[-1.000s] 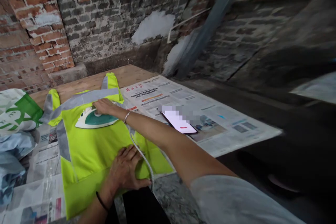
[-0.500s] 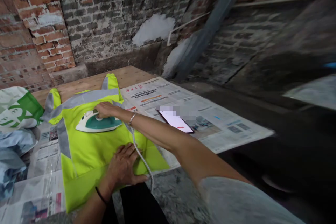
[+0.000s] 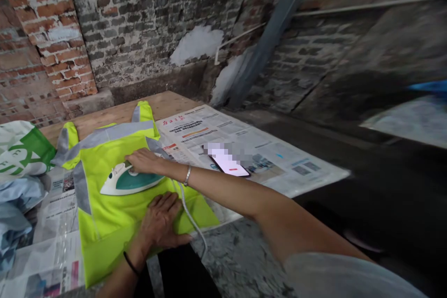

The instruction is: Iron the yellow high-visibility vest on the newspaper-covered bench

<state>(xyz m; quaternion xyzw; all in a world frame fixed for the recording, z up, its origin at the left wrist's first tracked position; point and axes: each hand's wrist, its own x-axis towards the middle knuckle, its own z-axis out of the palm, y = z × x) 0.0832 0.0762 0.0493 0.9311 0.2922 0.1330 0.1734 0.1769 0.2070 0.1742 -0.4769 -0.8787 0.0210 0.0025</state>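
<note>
A bright yellow garment (image 3: 108, 214) with grey reflective bands lies spread on the newspaper-covered table. My right hand (image 3: 144, 160) is closed round the handle of a white and green clothes iron (image 3: 134, 182), whose tip points left. The iron rests on the middle of the garment. Its pale cord (image 3: 190, 216) runs down past my right wrist toward the table's front edge. Lower down, my left hand (image 3: 163, 222) lies flat on the garment near its hem, fingers spread and thumb pointing right. The iron's soleplate is hidden against the cloth.
Newspaper (image 3: 279, 163) covers the right part of the table, with a lit phone (image 3: 232, 165) on it. At the left lie a green and white bag (image 3: 26, 149) and crumpled light blue cloth (image 3: 16, 209). Bare wood (image 3: 171, 98) shows at the back, before a brick wall (image 3: 139, 23).
The iron in my right hand has moved down the garment, a little nearer to my left hand. My left hand stays pressed on the cloth. The view has shifted slightly.
</note>
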